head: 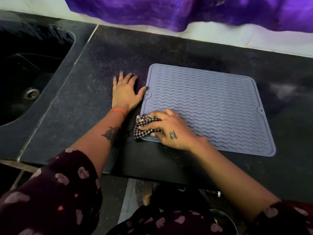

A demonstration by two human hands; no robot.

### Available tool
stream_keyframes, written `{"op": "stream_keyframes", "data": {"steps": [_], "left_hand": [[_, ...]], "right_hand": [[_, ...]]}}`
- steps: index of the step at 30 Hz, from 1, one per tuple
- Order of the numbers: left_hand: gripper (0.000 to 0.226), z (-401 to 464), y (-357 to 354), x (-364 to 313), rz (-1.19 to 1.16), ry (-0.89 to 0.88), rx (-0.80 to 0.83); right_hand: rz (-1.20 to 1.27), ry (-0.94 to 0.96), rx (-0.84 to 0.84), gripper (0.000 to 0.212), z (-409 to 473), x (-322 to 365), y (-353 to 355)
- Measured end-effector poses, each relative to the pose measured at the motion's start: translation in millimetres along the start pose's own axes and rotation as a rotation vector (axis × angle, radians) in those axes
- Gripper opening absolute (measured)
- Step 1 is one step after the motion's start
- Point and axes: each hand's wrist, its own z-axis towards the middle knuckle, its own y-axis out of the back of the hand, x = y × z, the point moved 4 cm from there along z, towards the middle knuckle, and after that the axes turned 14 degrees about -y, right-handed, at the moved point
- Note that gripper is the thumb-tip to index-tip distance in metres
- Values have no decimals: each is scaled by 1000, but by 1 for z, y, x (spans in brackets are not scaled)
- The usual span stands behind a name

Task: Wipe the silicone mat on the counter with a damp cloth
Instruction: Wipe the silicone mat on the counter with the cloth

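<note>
A: We log the silicone mat (208, 106) flat on the bench (101, 65), right of centre, long axis running 10 to 4 o'clock.

B: Our right hand (171, 129) grips the checked cloth (144, 127) bunched at the mat's near-left corner. The unwiped ridges lie toward 1 o'clock from it.

A: Our left hand (125, 92) lies spread flat on the bench, thumb touching the mat's left edge, likely steadying it.

B: We judge the right hand is nearer the work and should sweep away along the ridges.
</note>
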Motion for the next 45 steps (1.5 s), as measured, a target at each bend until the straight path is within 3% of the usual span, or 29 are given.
{"op": "stream_keyframes", "data": {"steps": [5,8,10,14,19,24,28,32,34,37,40,45], "left_hand": [[63,0,-1,-1,4,0,13],[63,1,-1,0,0,6,25],[63,1,0,0,5,7,23],[63,1,0,-1,3,6,20],[63,0,1,-1,6,5,19],[63,-1,2,-2,1,3,15],[63,-1,3,-2,-1,4,15],[63,0,2,-3,3,5,27],[63,0,3,-3,5,0,28],[63,0,2,-3,-5,-4,34],[63,-1,2,-2,-1,-1,23],[63,-1,2,-2,11,-3,28]], "right_hand": [[176,-2,125,39,-4,-17,7],[390,-131,8,35,5,-28,21],[323,-165,-73,34,13,-22,20],[101,-97,-3,33,13,-2,6],[81,34,74,34,-4,0,4],[112,29,218,32,-7,-15,13],[466,-152,381,28,-12,-47,27],[1058,-287,115,16,1,-58,39],[1218,-311,98,21,8,-49,34],[841,-304,110,47,13,-27,18],[412,-163,44,52,16,-5,1],[342,-57,118,43,4,-6,-1]]}}
